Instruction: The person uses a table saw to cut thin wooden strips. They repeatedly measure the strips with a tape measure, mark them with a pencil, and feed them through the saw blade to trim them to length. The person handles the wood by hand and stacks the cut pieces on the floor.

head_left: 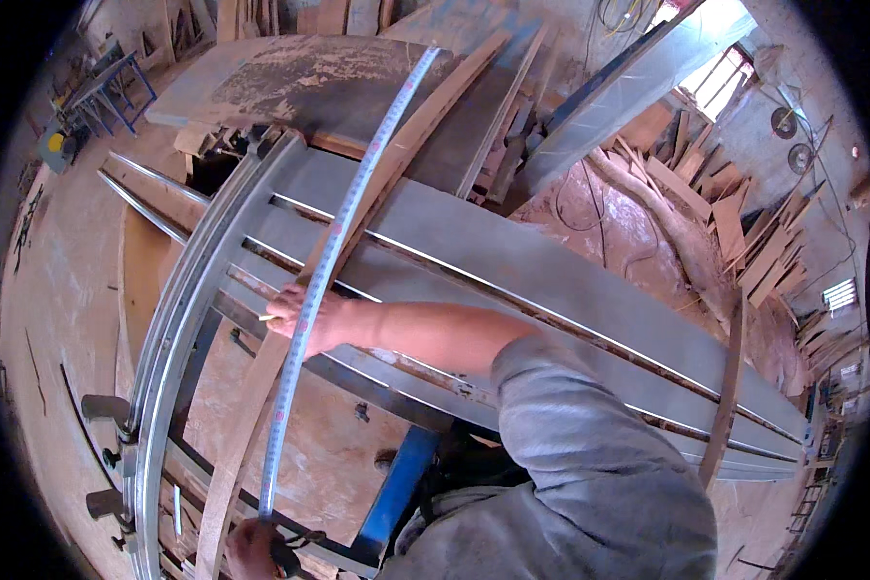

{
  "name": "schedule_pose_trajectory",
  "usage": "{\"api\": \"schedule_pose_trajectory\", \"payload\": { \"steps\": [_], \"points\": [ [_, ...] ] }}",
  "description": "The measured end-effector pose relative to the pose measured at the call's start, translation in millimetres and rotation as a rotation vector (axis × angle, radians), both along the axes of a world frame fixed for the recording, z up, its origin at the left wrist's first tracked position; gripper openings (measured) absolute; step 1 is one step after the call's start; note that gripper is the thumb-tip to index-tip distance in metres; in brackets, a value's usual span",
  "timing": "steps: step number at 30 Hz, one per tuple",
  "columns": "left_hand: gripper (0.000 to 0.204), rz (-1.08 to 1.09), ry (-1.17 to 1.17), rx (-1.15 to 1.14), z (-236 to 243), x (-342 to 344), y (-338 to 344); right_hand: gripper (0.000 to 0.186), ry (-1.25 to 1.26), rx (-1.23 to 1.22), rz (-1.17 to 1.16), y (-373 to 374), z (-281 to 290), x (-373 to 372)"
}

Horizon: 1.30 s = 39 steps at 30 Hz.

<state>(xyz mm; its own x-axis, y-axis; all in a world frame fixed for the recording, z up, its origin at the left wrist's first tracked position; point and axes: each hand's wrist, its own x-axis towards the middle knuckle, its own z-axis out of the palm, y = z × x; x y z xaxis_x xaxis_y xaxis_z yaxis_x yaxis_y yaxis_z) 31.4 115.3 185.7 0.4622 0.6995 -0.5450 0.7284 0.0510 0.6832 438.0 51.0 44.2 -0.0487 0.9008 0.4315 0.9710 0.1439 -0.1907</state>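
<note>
A long wooden plank [234, 476] lies across the grey metal saw table [454, 232], running from the far side to the lower left. The white blade of a tape measure [368, 159] is drawn out along it. At the lower edge my left hand [250, 549] is closed on the dark tape measure case, partly cut off by the picture's rim. My right hand [314, 317] rests midway along the plank, under the blade, with its fingers closed. A short pale stick [267, 317], perhaps a pencil, sticks out from those fingers.
Metal rails [169, 358] edge the table's left side. A wooden strip [728, 396] crosses the table at the right. Farther back lies a worn board [319, 82]. Scrap wood [735, 208] is piled along the right wall. A blue-legged machine [106, 92] stands at far left.
</note>
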Motion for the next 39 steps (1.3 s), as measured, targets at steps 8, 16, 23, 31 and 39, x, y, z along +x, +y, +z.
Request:
{"api": "schedule_pose_trajectory", "payload": {
  "steps": [8, 16, 23, 31, 39],
  "points": [
    [0.03, 0.133, -0.194, -0.103, -17, -33, 13, 0.035, 0.059, -0.113, 0.043, 25, -3, -9],
    [0.028, 0.003, -0.212, -0.149, -43, -24, 34, 0.017, 0.537, 0.134, 0.028, 105, -77, -228],
    [0.026, -0.087, -0.082, -0.058, -20, 25, 28, 0.017, 0.498, 0.395, -0.044, 137, -101, -347],
    [0.025, -0.076, -0.041, -0.033, -26, 30, 17, 0.011, 0.343, 0.179, 0.017, 32, -46, -237],
    [0.021, 0.136, -0.024, -0.057, -57, 15, 20, 0.023, 0.743, 0.162, -0.148, -58, 0, -140]
  ]
}}
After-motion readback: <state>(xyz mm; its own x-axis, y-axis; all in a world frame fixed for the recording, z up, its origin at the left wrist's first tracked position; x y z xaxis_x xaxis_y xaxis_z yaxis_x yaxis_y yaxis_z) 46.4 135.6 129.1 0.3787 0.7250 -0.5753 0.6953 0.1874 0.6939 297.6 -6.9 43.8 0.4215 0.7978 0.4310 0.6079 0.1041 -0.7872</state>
